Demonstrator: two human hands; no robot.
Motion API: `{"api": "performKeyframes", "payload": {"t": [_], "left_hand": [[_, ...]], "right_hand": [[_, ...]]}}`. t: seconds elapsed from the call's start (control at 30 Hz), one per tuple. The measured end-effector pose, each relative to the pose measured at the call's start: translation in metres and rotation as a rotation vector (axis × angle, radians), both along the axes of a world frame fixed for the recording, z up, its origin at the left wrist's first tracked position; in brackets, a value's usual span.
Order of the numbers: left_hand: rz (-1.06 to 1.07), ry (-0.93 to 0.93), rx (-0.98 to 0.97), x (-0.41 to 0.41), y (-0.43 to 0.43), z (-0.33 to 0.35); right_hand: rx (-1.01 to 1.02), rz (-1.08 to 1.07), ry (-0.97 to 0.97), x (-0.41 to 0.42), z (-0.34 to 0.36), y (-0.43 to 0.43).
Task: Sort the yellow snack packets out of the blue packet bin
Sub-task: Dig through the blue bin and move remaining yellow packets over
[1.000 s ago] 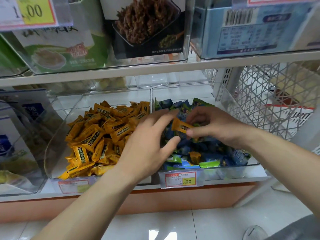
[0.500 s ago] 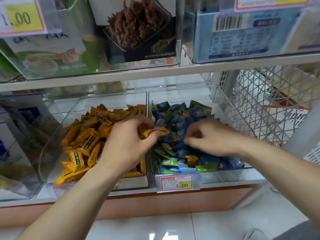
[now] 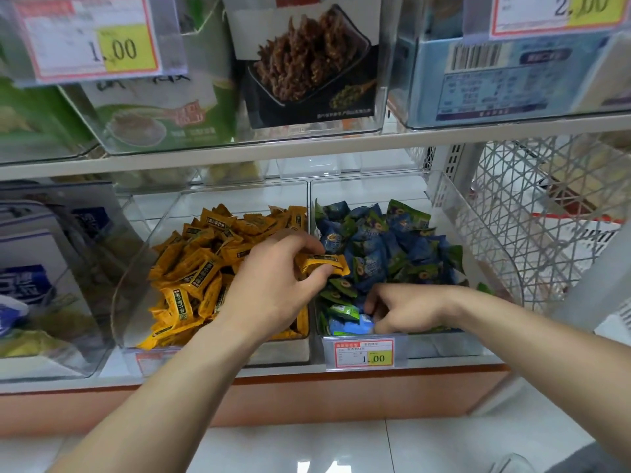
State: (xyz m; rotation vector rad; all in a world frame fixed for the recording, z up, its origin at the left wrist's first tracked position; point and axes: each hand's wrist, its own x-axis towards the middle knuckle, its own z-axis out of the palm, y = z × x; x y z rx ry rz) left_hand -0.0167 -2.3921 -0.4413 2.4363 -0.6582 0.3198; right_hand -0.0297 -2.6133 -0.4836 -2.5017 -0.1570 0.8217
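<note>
Yellow packet (image 3: 322,262) sits pinched between the thumb and fingers of your left hand (image 3: 273,295), right above the divider (image 3: 309,213). Carry it left and release only once it is well over the yellow pile (image 3: 201,264). Your right hand (image 3: 406,310) curls down into the near edge of the blue packet bin (image 3: 444,346). Whether it grips anything is hidden, so lift slowly and check for yellow.

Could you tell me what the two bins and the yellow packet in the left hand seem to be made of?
Both the yellow bin and the blue packet bin look like clear, glossy rigid plastic: packets show through their walls. The yellow packet pinched by the left hand looks like thin printed film, plastic or foil-lined: creased, with crimped ends.
</note>
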Motion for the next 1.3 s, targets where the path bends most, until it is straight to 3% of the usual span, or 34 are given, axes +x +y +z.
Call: {"api": "performKeyframes", "payload": {"t": [0.2, 0.37, 0.53, 0.77, 0.97, 1.2, 1.3], "left_hand": [[-0.019, -0.003, 0.017, 0.000, 0.003, 0.000], [-0.023, 0.002, -0.007, 0.000, 0.002, -0.001], [-0.023, 0.000, -0.007, 0.003, -0.001, -0.002], [-0.029, 0.003, -0.009, 0.005, -0.002, -0.004], [-0.021, -0.004, 0.015, 0.004, -0.004, -0.006], [-0.013, -0.004, 0.013, 0.004, -0.005, -0.006], [-0.015, -0.008, 0.005, 0.004, -0.004, -0.006]], "right_hand": [[0.109, -0.038, 0.046, 0.003, -0.002, -0.014], [0.019, 0.031, 0.038, 0.005, 0.001, -0.017], [0.256, -0.149, 0.158, 0.001, -0.001, -0.013], [0.023, 0.057, 0.020, 0.001, 0.001, -0.007], [0.208, -0.142, 0.097, 0.007, -0.008, -0.013], [0.135, -0.084, 0.141, 0.011, -0.015, -0.007], [0.169, -0.118, 0.068, 0.012, -0.010, -0.010]]}}
